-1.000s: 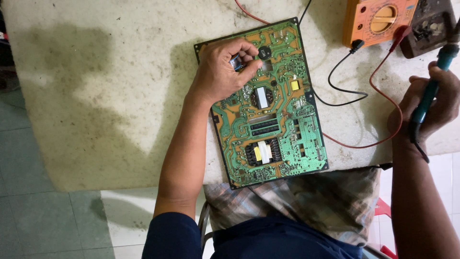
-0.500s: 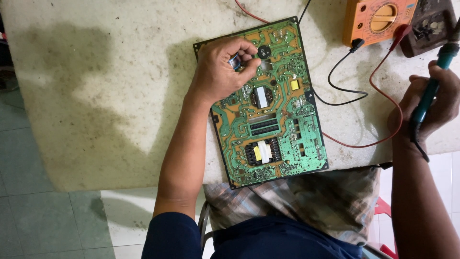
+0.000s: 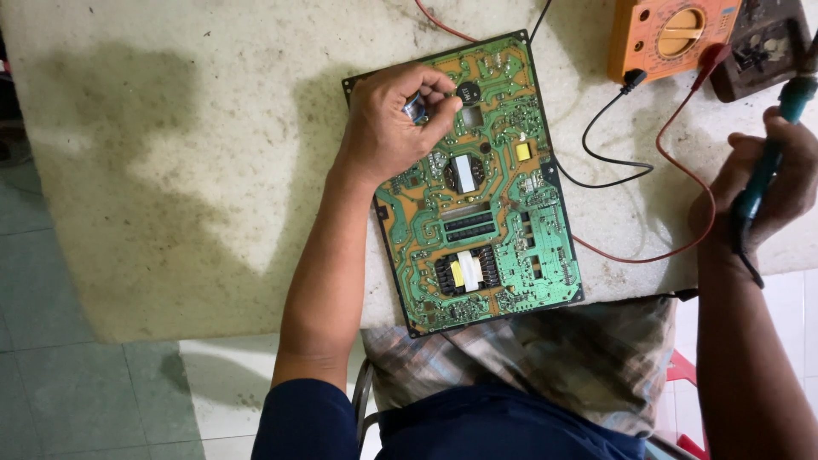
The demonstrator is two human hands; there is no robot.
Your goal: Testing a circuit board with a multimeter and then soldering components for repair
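A green circuit board (image 3: pixel 503 247) lies on a pale stone-like table (image 3: pixel 187 145), its near edge over my lap. My left hand (image 3: pixel 388 128) rests on the board's far left corner and pinches a small dark cylindrical component (image 3: pixel 415 108) between thumb and fingers. Off to the right, above the table's edge, my right hand (image 3: pixel 767 187) grips a teal-handled tool (image 3: pixel 771 158) that looks like a soldering iron; its tip runs out of view.
An orange multimeter (image 3: pixel 669 34) sits at the far right with red (image 3: pixel 673 136) and black (image 3: pixel 596 145) leads curling beside the board. A dark box (image 3: pixel 767 51) stands next to it. Tiled floor (image 3: pixel 51 375) shows at left, a red stool (image 3: pixel 682 370) below right.
My left hand's fingers have shifted slightly on the small component. The right hand with the tool has stayed almost still.
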